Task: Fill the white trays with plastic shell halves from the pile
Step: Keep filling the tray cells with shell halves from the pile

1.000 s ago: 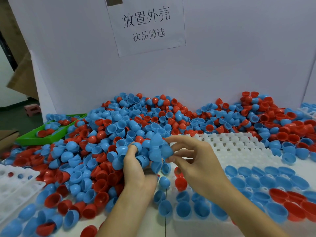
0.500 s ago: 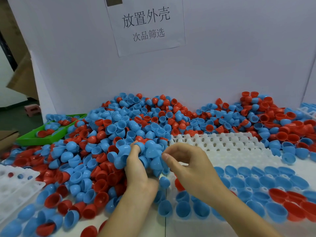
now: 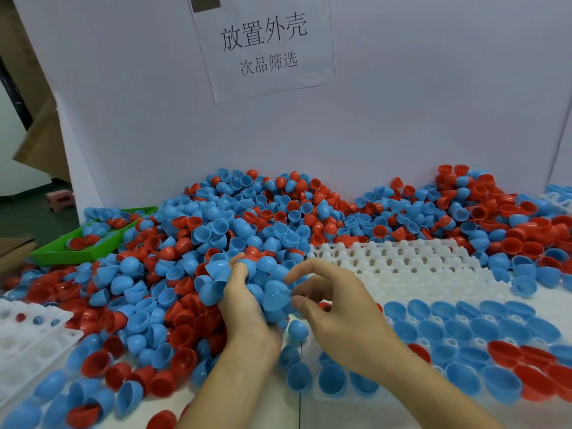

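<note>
A big pile of blue and red plastic shell halves (image 3: 247, 218) lies against the white back wall. My left hand (image 3: 244, 308) grips a handful of blue shell halves (image 3: 216, 274) at the pile's front edge. My right hand (image 3: 337, 311) is right beside it, thumb and forefinger pinching one blue shell half (image 3: 276, 295) of that handful. The white tray (image 3: 402, 267) lies to the right; its near rows hold blue and a few red halves, its far rows are bare.
A second white tray (image 3: 31, 335) sits at the left edge. A green bin (image 3: 77, 252) with shells stands at the back left. A loose blue half (image 3: 298, 329) lies below my hands. A paper sign (image 3: 263, 41) hangs on the wall.
My right hand dipped slightly toward the tray, then came back to the handful. My left hand stayed almost still with its blue halves.
</note>
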